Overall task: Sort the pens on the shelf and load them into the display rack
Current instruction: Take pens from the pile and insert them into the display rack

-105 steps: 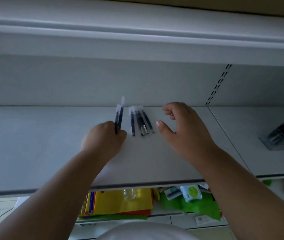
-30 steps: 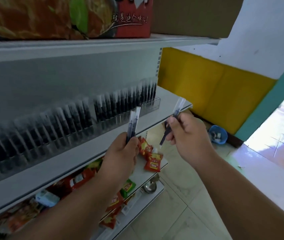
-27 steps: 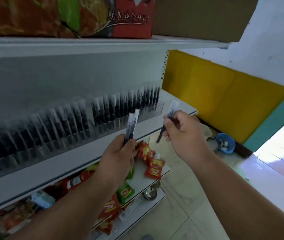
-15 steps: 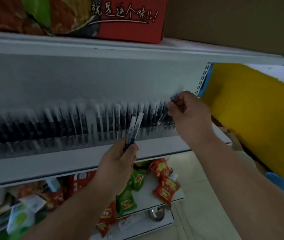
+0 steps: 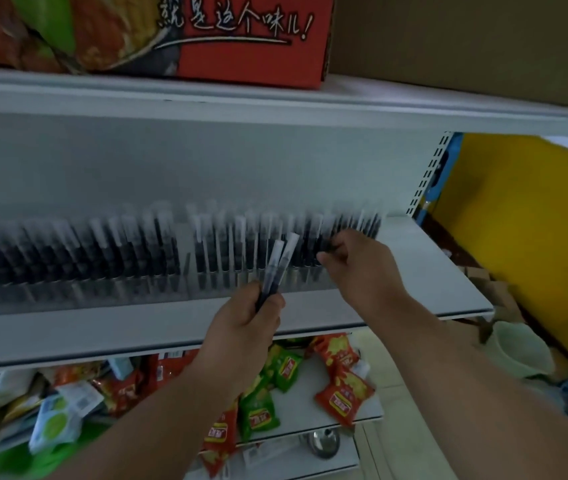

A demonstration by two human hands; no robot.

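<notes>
Along the left and middle of the shelf [image 5: 414, 271], a long display rack [image 5: 109, 292] is standing packed with upright pens [image 5: 68, 251], dark barrels with pale caps, all smeared by blur so single pens are hard to tell apart. A narrow gap is showing in the row a little left of centre. Above it, a red printed carton [image 5: 248, 39] is sitting on the upper shelf, with a plain brown box [image 5: 466, 46] beside it to the right.

Just right of centre, the left hand [image 5: 241, 334] is gripping two pens [image 5: 277, 268] by their lower ends, fingers curled round them; the pens are sticking up and leaning slightly right, caps uppermost, in front of the rack without touching it as far as I can see.

Further right, the right hand [image 5: 362, 265] is reaching into the right end of the rack, fingers bent and bunched at the pens there. Something dark is showing at its fingertips, but whether it is pinching a pen or just touching the row, I cannot tell.

Below the shelf, red and green snack packets [image 5: 341, 396] are lying scattered on a lower shelf. At the far right, a yellow wall panel [image 5: 524, 230] is running back, and a pale bowl [image 5: 521, 351] is sitting on the floor beneath it.
</notes>
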